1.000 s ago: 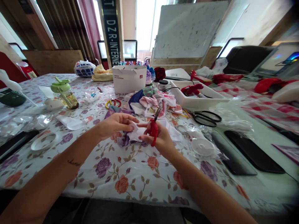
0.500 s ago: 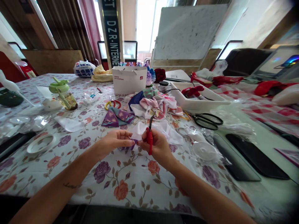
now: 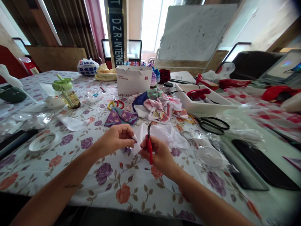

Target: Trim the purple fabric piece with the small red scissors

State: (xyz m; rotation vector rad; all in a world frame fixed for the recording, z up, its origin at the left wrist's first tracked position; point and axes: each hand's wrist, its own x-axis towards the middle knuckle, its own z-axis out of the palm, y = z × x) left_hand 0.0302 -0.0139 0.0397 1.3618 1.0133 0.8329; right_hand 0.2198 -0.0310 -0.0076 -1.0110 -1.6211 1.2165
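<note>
My left hand (image 3: 122, 137) pinches a small piece of white fabric (image 3: 135, 147) near the middle of the table. Beside it, my right hand (image 3: 157, 152) is wrapped round red-handled scissors (image 3: 149, 147), whose dark blades point up and away from me. The fingertips of my right hand touch the fabric's right edge. Behind both hands lies a larger white cloth (image 3: 168, 135). A folded purple patterned cloth (image 3: 121, 116) rests beyond my left hand, with a pile of pink and white fabric (image 3: 160, 106) to its right.
Yellow-and-red scissors (image 3: 115, 104) and a white paper bag (image 3: 134, 80) stand farther back. Black scissors (image 3: 213, 125) and a white tray (image 3: 204, 106) are at the right. A tape roll (image 3: 43, 142) and a green-lidded jar (image 3: 69, 94) are at the left.
The white fabric piece now shows more of its surface between my hands, and the purple part is mostly out of sight. The scissors have tilted more upright. The whole view has shifted slightly.
</note>
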